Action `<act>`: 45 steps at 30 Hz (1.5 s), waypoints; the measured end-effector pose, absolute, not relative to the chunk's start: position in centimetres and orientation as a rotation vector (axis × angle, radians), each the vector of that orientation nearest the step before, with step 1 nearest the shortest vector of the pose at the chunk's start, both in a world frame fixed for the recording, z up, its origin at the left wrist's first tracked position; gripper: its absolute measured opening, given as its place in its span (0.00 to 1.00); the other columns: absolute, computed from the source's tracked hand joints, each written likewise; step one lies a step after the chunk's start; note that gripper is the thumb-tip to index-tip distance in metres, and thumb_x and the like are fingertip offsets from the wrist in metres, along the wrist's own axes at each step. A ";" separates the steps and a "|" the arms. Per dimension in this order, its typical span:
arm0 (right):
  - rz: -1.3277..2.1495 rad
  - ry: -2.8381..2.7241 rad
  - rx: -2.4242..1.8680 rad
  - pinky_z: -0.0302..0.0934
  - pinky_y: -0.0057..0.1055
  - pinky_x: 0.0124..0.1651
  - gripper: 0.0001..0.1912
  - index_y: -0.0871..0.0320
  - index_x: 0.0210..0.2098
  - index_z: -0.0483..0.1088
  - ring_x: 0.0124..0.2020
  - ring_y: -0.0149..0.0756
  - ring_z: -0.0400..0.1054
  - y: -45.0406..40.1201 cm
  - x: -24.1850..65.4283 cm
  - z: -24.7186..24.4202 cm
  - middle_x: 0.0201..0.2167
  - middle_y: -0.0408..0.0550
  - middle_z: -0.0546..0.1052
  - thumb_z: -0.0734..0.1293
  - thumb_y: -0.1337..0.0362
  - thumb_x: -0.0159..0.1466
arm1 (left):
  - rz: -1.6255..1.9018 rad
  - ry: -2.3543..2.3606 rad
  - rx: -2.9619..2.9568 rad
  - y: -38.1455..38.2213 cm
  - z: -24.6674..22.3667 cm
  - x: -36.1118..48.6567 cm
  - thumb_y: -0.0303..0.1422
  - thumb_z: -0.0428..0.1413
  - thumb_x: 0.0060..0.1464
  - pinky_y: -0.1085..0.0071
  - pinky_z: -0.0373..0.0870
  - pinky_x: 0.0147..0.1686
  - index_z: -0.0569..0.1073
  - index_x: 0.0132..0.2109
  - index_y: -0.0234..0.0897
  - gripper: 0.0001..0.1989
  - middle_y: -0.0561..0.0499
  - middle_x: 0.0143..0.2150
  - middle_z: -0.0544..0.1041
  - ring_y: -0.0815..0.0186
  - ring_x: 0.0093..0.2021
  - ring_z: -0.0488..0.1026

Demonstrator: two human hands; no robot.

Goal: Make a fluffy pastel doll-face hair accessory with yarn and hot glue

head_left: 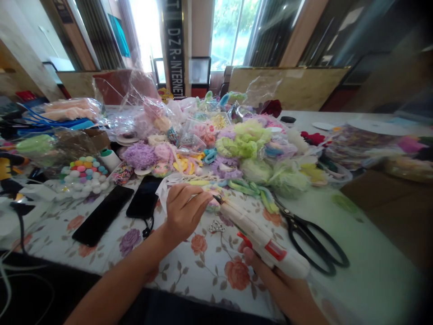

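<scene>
White glue gun [252, 228]: burn risk

Right hand [270, 273] wraps grip. Scissors [291, 219] just off its right. Tiara [216, 227] between hands. Left hand [185, 210] pinched closed, contents unclear, beside nozzle [218, 199]; if hot, one slip could burn fingers. Craft pile [241, 140] beyond both.

White glue gun [255, 229], red trigger [245, 239]; black scissors [291, 217]; white tablecloth [216, 257], orange and purple floral print; lime-green mesh [248, 141]

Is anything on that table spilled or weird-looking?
I see no clear spill. One odd thing: the little silver crown lies by itself on the flowery cloth, near the glue gun, apart from the jumbled craft pile.
</scene>
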State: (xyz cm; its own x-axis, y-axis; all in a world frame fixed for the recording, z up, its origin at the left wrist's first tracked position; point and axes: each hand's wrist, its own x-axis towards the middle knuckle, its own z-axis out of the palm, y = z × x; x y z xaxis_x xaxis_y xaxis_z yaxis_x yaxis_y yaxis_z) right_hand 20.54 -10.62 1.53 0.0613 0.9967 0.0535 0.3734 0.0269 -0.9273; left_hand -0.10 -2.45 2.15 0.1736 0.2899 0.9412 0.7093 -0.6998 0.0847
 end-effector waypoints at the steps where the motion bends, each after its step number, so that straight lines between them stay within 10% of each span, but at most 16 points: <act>1: 0.900 -1.436 -1.514 0.64 0.27 0.21 0.14 0.54 0.22 0.72 0.17 0.32 0.65 -10.7 20.6 1.3 0.16 0.41 0.71 0.68 0.51 0.56 | -1.530 -0.938 -2.084 -2.5 2.1 -0.1 0.22 0.61 0.52 0.67 0.67 0.38 0.75 0.38 0.34 0.06 0.48 0.33 0.76 0.65 0.36 0.69; 8: 0.931 -1.252 -1.658 0.62 0.27 0.18 0.20 0.54 0.37 0.80 0.22 0.37 0.69 -11.3 20.9 -0.6 0.23 0.45 0.77 0.71 0.46 0.52 | -1.469 -0.939 -2.108 -2.6 1.8 -0.2 0.23 0.59 0.53 0.64 0.67 0.40 0.73 0.39 0.33 0.06 0.45 0.35 0.75 0.62 0.38 0.68; 14: 1.157 -1.090 -1.359 0.61 0.27 0.21 0.16 0.58 0.26 0.76 0.18 0.31 0.63 -10.0 20.1 0.3 0.17 0.43 0.72 0.71 0.50 0.55 | -1.499 -1.029 -2.171 -2.6 1.7 -0.1 0.25 0.53 0.58 0.64 0.64 0.42 0.70 0.39 0.36 0.03 0.47 0.35 0.73 0.62 0.39 0.67; 24: 1.354 -0.628 -1.109 0.56 0.20 0.17 0.13 0.59 0.30 0.72 0.16 0.26 0.59 -6.5 23.2 1.1 0.17 0.40 0.70 0.73 0.56 0.53 | -2.323 -1.852 -1.990 -1.0 1.0 -1.6 0.38 0.49 0.62 0.71 0.59 0.33 0.62 0.30 0.39 0.12 0.55 0.27 0.60 0.68 0.29 0.58; 32: 1.417 -0.558 -1.089 0.56 0.19 0.14 0.10 0.59 0.28 0.72 0.17 0.26 0.61 -7.0 23.7 0.6 0.21 0.42 0.73 0.74 0.60 0.51 | -3.025 -2.249 -1.990 0.0 0.7 -1.1 0.39 0.63 0.47 0.72 0.65 0.39 0.78 0.31 0.36 0.10 0.50 0.33 0.77 0.70 0.33 0.68; 45: 1.365 -0.635 -1.124 0.56 0.22 0.17 0.09 0.58 0.27 0.71 0.17 0.27 0.60 -7.3 25.0 0.9 0.19 0.42 0.71 0.72 0.59 0.54 | -2.905 -2.118 -2.173 -0.1 0.6 -1.2 0.35 0.56 0.51 0.72 0.66 0.34 0.71 0.26 0.36 0.09 0.53 0.28 0.70 0.70 0.30 0.66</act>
